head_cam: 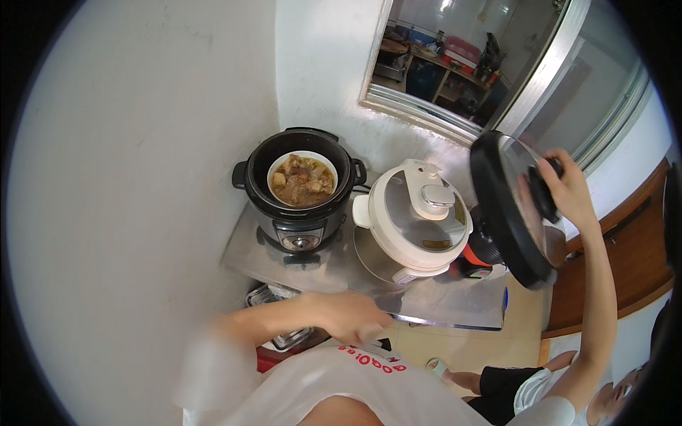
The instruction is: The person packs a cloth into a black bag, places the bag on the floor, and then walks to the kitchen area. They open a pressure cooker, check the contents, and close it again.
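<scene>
My right hand grips the black knob of a large pot lid, raised and tilted at the right. The lid has a thick black rim and a shiny middle. My left hand is blurred in front of my shirt, near the table's front edge; whether it holds anything is unclear. On the left stands an uncovered black electric pressure cooker. Inside it sits a white bowl of stewed meat chunks in brown broth. A white electric pressure cooker with its lid on stands beside it.
The stainless steel table stands against the wall. A black and orange appliance is partly hidden behind the raised lid. Metal racks are below at left. Another person is at lower right, near a wooden door. A window overlooks a kitchen.
</scene>
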A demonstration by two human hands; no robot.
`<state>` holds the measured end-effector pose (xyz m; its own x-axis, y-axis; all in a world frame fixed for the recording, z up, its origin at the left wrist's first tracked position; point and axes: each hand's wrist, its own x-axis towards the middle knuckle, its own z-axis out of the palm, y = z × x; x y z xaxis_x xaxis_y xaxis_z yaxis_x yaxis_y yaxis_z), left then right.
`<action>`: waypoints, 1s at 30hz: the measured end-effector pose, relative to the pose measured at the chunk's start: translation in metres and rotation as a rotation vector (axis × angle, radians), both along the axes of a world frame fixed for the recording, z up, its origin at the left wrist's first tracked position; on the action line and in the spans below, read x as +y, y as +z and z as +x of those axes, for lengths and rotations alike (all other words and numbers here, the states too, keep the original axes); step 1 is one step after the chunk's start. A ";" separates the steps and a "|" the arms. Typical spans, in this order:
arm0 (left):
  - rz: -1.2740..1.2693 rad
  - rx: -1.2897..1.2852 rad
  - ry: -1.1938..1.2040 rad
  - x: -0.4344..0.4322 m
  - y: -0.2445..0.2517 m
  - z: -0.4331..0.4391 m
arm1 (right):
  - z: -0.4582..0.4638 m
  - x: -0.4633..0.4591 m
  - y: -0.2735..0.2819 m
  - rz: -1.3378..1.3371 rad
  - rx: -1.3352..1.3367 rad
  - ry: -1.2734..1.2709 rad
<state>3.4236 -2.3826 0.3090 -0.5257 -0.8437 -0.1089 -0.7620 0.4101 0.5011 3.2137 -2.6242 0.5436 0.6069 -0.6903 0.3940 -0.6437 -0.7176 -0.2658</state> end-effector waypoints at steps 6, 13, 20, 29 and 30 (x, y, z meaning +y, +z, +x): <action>0.110 -0.029 0.764 0.129 -0.074 0.064 | 0.150 -0.001 -0.063 -0.273 0.260 0.366; 0.509 0.421 1.361 0.262 -0.120 -0.006 | 0.344 0.041 -0.168 -0.441 0.350 0.721; 0.358 0.346 1.616 0.286 -0.127 -0.037 | 0.402 0.055 -0.205 -0.241 0.395 0.643; -0.479 0.404 1.250 0.131 -0.033 0.134 | 0.392 0.064 -0.212 -0.045 0.339 0.383; -0.482 0.422 1.224 0.103 -0.022 0.158 | 0.392 0.065 -0.215 -0.073 0.298 0.379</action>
<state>3.5812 -2.2797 0.2869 0.6506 -0.6960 0.3037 -0.5867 -0.2068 0.7829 3.6058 -2.5591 0.3282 0.9038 -0.3762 0.2040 -0.3741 -0.9260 -0.0504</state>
